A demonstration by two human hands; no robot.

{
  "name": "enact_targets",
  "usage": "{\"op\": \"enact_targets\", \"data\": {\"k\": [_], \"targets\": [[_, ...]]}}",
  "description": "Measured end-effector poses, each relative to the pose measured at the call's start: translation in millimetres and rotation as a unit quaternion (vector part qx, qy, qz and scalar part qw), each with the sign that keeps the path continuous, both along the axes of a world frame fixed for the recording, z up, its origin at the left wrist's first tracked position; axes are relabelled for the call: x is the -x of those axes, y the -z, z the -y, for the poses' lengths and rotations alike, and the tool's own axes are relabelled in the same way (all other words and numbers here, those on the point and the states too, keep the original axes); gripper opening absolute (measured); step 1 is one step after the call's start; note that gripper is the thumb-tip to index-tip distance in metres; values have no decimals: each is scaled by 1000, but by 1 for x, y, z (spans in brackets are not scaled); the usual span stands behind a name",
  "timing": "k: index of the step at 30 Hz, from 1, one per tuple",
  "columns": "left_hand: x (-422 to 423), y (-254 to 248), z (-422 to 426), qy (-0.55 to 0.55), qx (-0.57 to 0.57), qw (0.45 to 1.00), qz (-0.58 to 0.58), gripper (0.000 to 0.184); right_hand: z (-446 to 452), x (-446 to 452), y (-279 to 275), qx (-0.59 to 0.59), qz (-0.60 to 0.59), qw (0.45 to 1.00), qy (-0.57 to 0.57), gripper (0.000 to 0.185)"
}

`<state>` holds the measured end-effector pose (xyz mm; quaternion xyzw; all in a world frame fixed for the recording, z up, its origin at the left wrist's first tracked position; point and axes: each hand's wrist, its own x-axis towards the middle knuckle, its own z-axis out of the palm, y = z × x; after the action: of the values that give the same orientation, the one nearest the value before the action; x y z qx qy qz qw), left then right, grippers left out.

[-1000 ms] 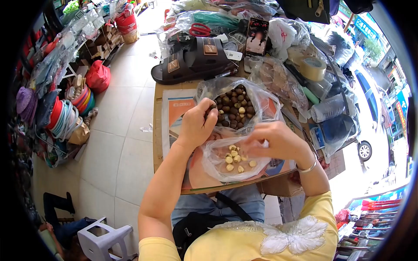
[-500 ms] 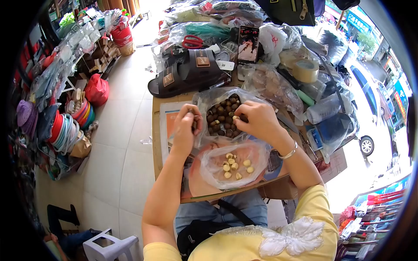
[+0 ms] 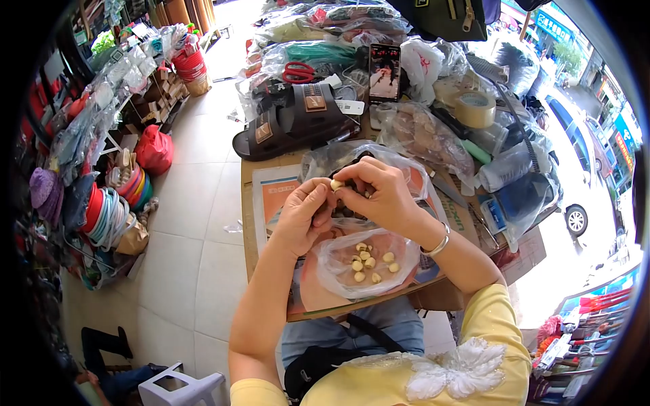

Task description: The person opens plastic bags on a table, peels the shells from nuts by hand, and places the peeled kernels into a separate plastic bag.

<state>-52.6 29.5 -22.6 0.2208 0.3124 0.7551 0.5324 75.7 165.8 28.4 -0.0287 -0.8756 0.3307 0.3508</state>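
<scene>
Nearest us on the tabletop (image 3: 463, 227), an open clear bag (image 3: 332, 267) holds loose pale kernels (image 3: 365, 257); beyond it, we find the right grip (image 3: 380, 193) pinching one pale nut (image 3: 336, 184), round, no long axis evident, just beside the left grip (image 3: 306, 211); that one is curled, its hold we cannot tell; behind both, a plastic bag (image 3: 319, 158) contains dark nuts (image 3: 349, 212).
</scene>
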Motion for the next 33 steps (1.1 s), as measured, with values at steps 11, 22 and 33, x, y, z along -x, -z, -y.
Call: {"op": "enact_targets", "data": {"k": [11,22,33], "targets": [[2,6,-2,-34,45,996,-67,23,0,-3,-1,36,61,997,-24,20],[-1,3,-3,-84,86,968,-222,25,-9,-6,7,92,87,992,-19,21],[6,4,-3,-73,40,994,-67,18,-16,-43,-12,78,231,951,-190,21]]}}
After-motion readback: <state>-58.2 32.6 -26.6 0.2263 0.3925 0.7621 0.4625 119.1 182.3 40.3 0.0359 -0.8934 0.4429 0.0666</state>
